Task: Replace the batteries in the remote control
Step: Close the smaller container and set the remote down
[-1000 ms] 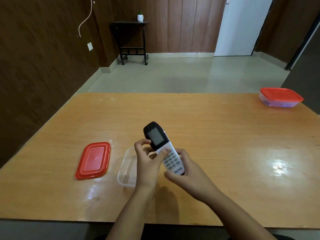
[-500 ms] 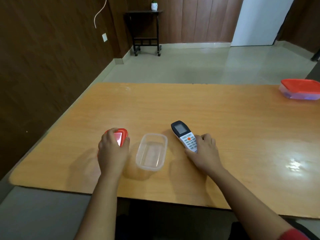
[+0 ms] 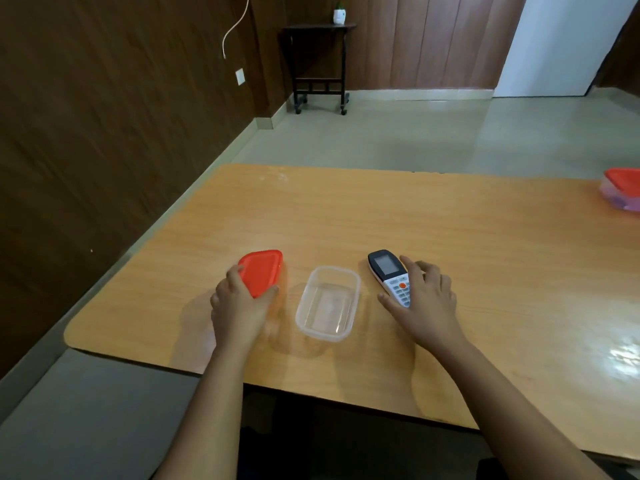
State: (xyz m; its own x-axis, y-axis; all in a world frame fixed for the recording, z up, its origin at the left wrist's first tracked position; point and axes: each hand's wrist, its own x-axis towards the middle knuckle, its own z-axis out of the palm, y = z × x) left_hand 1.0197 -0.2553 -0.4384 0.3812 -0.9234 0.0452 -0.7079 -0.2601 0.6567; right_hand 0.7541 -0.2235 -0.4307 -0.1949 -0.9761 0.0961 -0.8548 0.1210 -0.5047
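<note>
A white remote control with a black screen end lies face up on the wooden table, right of an empty clear plastic container. My right hand rests over the remote's lower end with fingers spread; the thumb is left of it and the index finger right of it. My left hand grips the near edge of a red lid, which is tilted up off the table left of the container. No batteries are visible.
A second container with a red lid sits at the table's far right edge. The table's left corner and near edge are close to my arms. A dark side table with a small pot stands by the far wall.
The remote went from both hands down onto the table right of the container. My left hand moved to the red lid and lifted its edge. My right hand's fingers have spread over the remote.
</note>
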